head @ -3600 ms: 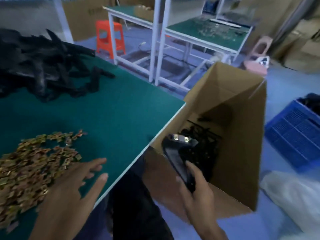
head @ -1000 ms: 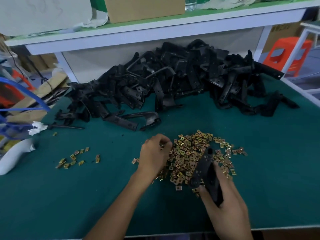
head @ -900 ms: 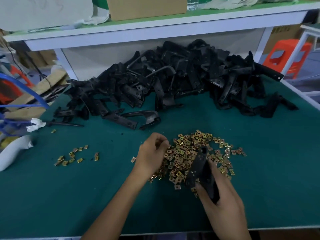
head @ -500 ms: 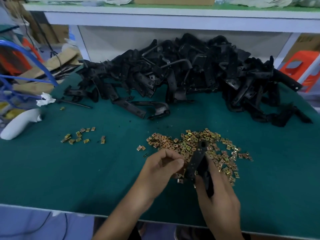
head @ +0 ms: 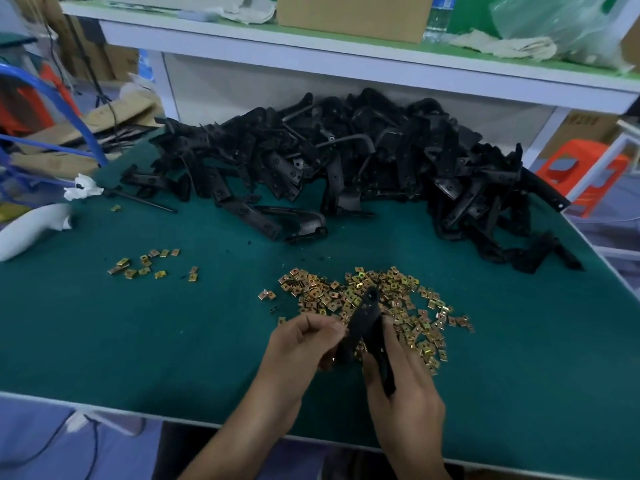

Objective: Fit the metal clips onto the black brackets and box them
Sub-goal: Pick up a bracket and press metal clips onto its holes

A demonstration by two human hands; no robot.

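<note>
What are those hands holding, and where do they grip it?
The right hand grips a bracket by its lower end; the left hand pinches at its edge, contents unclear.

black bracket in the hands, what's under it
Under the black bracket lies the pile of metal clips on the green mat. The right hand and left hand cover what is beneath its lower end.

Your head-worn wide-angle camera, the only view, looks forward and down across the green table (head: 138, 341), close over your left hand (head: 304, 344) and right hand (head: 405, 396) at its near edge, with the white shelf (head: 346, 59) running along the frame's top.
</note>
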